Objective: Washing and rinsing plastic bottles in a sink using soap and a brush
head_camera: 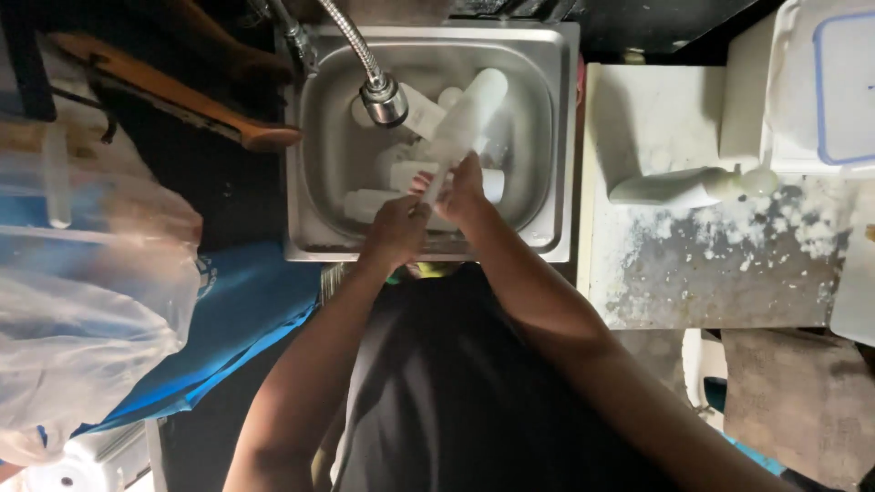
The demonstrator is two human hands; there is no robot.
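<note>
Fingers of both the left hand and right hand clamped on a long white tube slanting over the steel sink, below the faucet head; best kept tilted over sink, grip firm near lower end.

A cramped, dim kitchen washing corner, seen from straight above.

Here's a small steel sink with a flexible spring tap hanging over it and white plastic pieces piled in the basin. To the right sits a worn white counter, its surface flaking to grey, with a lidded plastic box at the far end. On the left, a wooden handle lies by the sink, beside a clear plastic bag and blue cloth.
</note>
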